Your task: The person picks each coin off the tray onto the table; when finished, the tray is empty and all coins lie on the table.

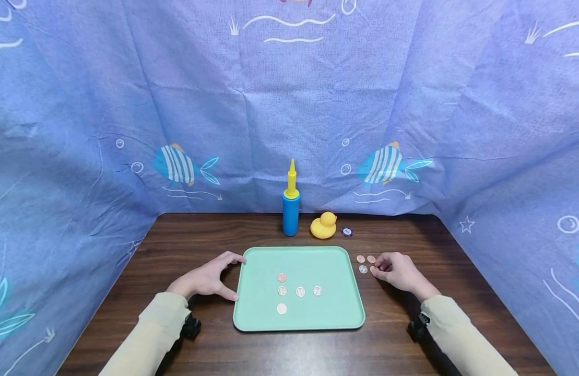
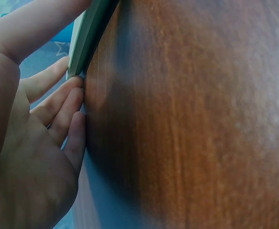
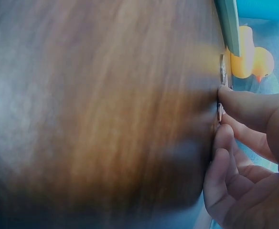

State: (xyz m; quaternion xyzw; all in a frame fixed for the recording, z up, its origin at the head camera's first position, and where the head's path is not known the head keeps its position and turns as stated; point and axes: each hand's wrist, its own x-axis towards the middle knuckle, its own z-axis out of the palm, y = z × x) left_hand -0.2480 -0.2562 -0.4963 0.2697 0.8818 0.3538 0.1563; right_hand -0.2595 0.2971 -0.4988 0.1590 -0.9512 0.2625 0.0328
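A pale green tray (image 1: 327,316) lies on the table with several coins on it, among them a copper coin (image 1: 282,277) and a silver coin (image 1: 300,292). At the tray's left edge my left hand (image 1: 208,277) is spread, thumb and fingertips at the rim. To the right of the tray, my right hand (image 1: 399,271) pinches a copper coin (image 3: 220,113) between thumb and fingers, low at the table top. Two more copper coins, one of them a penny-coloured disc (image 1: 361,259), and a silver coin (image 1: 363,269) lie beside those fingertips.
Behind the tray stands a blue and yellow hand pump (image 1: 291,214). A yellow rubber duck (image 1: 323,226) and a dark poker chip (image 1: 347,232) are to its right. A blue fish-patterned cloth (image 1: 289,115) hangs around the dark wooden table (image 1: 214,350).
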